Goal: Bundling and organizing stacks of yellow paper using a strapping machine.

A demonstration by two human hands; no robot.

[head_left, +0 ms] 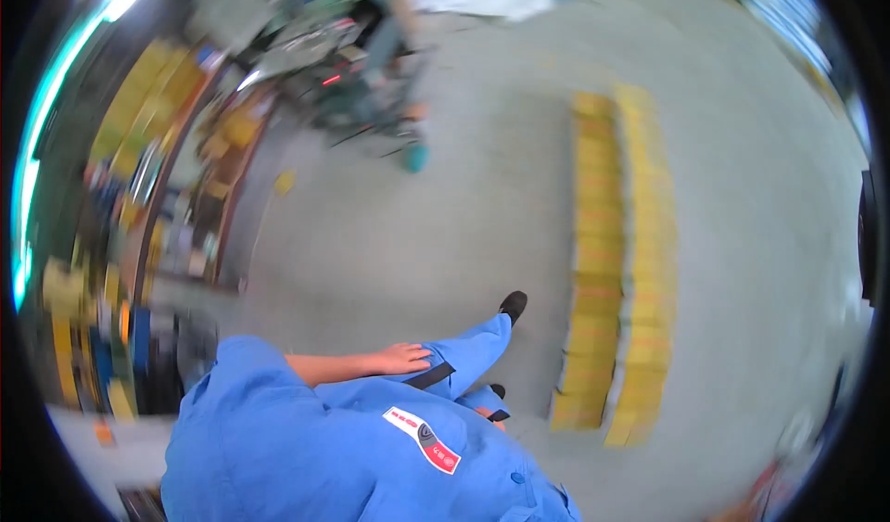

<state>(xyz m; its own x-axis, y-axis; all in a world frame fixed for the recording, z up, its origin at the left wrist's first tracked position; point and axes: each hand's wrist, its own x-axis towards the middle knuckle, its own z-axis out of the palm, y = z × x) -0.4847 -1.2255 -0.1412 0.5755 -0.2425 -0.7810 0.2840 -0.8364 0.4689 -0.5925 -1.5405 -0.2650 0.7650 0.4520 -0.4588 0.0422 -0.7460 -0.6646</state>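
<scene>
My left hand (405, 359) hangs beside the thigh of my blue trousers (468, 350), its fingers stretched out and holding nothing. The bare forearm comes out of a short blue sleeve. Of my right hand (489, 414) only a small patch of skin shows past the blue jacket (306, 439); its fingers are hidden. One dark shoe (513, 306) is out ahead on the grey floor (408, 235), and the other is mostly covered by my clothing. Neither hand is near any loose object.
Two long rows of yellow boxes (598, 272) stand on the floor to my right. Shelves (176, 165) with boxes and mixed goods line the left. A cluttered cart (362, 77) stands ahead left, and a white sheet (487, 0) lies at the far end. Motion blurs much of this.
</scene>
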